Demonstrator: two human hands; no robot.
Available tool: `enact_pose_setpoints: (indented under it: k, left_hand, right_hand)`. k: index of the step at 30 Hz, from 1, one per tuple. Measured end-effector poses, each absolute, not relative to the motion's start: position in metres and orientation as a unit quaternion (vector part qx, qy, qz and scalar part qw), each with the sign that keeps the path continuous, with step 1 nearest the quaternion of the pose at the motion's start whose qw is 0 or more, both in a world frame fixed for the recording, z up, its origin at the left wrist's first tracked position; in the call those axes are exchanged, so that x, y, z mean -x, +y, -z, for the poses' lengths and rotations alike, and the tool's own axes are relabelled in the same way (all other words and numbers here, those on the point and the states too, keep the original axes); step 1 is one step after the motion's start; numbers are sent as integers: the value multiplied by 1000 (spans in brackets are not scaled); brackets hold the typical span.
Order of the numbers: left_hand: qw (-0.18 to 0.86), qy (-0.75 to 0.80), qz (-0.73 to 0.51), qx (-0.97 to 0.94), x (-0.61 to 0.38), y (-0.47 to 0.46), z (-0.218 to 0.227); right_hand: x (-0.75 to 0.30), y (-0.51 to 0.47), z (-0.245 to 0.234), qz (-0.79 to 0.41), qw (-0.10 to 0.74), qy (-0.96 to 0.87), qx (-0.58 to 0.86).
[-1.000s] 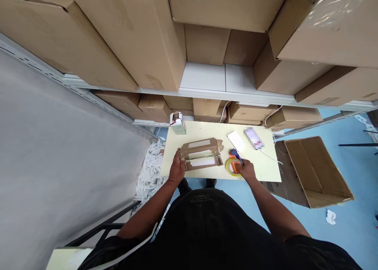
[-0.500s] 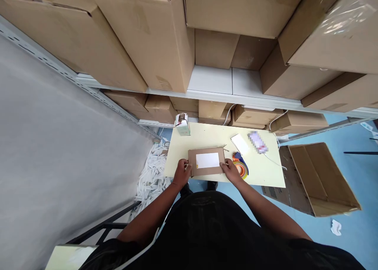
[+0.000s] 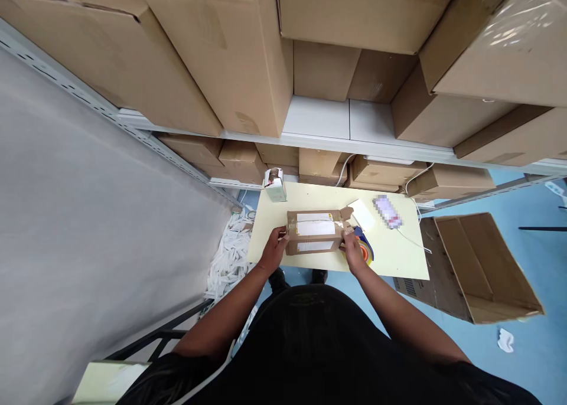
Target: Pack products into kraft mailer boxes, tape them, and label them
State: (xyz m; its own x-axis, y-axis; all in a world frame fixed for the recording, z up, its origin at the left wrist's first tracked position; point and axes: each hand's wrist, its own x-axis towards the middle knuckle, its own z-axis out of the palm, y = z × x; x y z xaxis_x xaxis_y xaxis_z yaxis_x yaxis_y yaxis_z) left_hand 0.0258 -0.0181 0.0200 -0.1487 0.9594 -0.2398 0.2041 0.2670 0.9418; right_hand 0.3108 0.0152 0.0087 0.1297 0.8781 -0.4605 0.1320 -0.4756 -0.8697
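Observation:
A small brown cardboard box (image 3: pixel 310 252) with several white labels sits between my hands, over the front half of the pale table (image 3: pixel 398 257). My left hand (image 3: pixel 275 248) is closed on the box's left end. At the right end, where a cardboard flap stands out, my right hand (image 3: pixel 353 250) grips the box. Just beside and partly behind that hand lies a tape dispenser (image 3: pixel 365 248) with blue and orange parts and a yellow tape roll. A white card or slim box (image 3: pixel 361 215) lies behind the flap.
A small open carton (image 3: pixel 275 186) stands at the table's back left, and a blurred phone-like object (image 3: pixel 387 211) with a cable lies at the right. Cardboard boxes fill the shelf (image 3: pixel 319 118) ahead. A large open box (image 3: pixel 478 269) rests on the blue floor; white strips (image 3: pixel 228 251) lie left.
The box has been turned over, so a face with several labels and an open flap at its right end now shows. Both hands have moved slightly with it.

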Motion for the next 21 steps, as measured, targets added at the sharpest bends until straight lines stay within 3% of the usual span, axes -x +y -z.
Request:
enact_pose_setpoints:
  k: [9,16,21]
  left_hand:
    - [469,708,-378,-368,-32,-25,-10]
    - [462,748,-324,-350,-33,-11,-17]
    - [526,720,-318,-323,-35,-7,-13]
  right_hand:
    - [-301,-4,10,-626,400,-172,647]
    - [-305,1,-3,-670,360,-248,599]
    - [-311,2,-3,-639,310,-357,607]
